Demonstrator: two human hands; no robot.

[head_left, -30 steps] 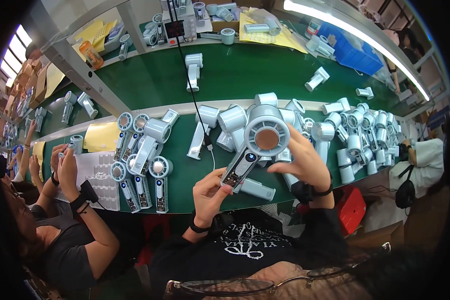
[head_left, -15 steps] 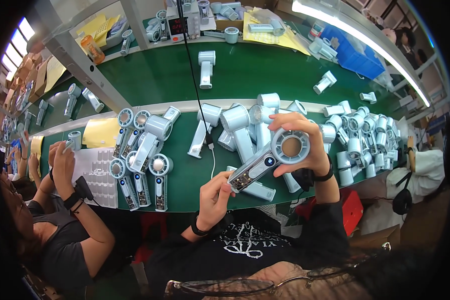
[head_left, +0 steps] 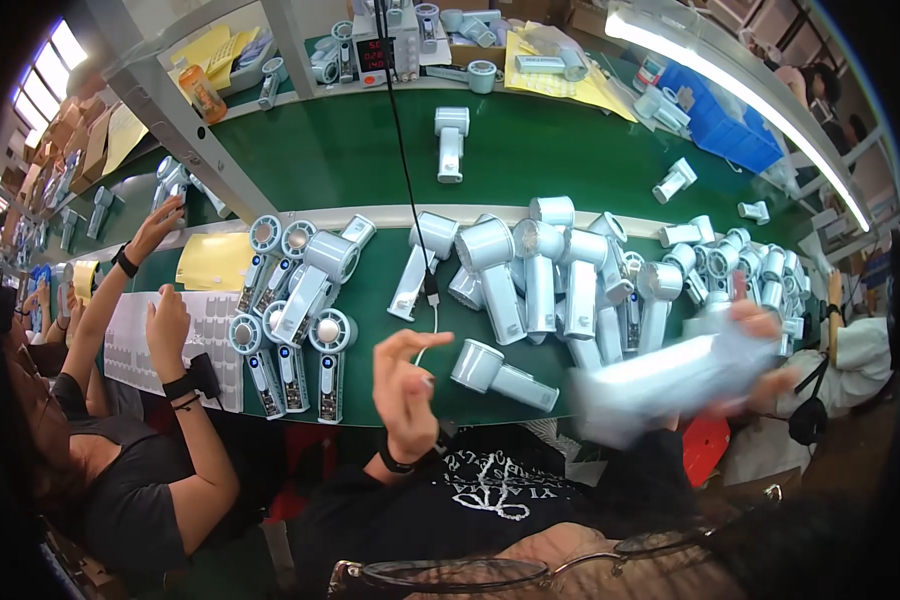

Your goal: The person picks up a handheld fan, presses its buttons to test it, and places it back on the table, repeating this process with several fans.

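Note:
A pale blue handheld fan point(head_left: 660, 385), smeared by motion, is in my right hand point(head_left: 762, 345) at the right, over the table's front edge. Its details cannot be made out. My left hand point(head_left: 407, 400) holds nothing, its index finger stretched out and the others partly curled. Beside it, a fan body point(head_left: 505, 377) lies on the green table, and a white cable plug point(head_left: 431, 290) hangs from a black cord farther back. Behind my hands stand and lean several pale blue fans point(head_left: 538, 275). To the left lie several fans with exposed circuit boards and lit blue displays point(head_left: 329, 362).
A heap of fan bodies point(head_left: 735, 262) covers the table's right part. Across the back runs a green belt point(head_left: 350, 150) with a few fans, below a bright lamp tube point(head_left: 730, 95) and blue bin point(head_left: 720, 125). At left, a co-worker's arm point(head_left: 100, 270) reaches over a white tray point(head_left: 205, 335).
My left hand has let go of the fan and opened. My right hand has swung right with the fan, turning it. The co-worker's hand has reached out to the fans at the back left.

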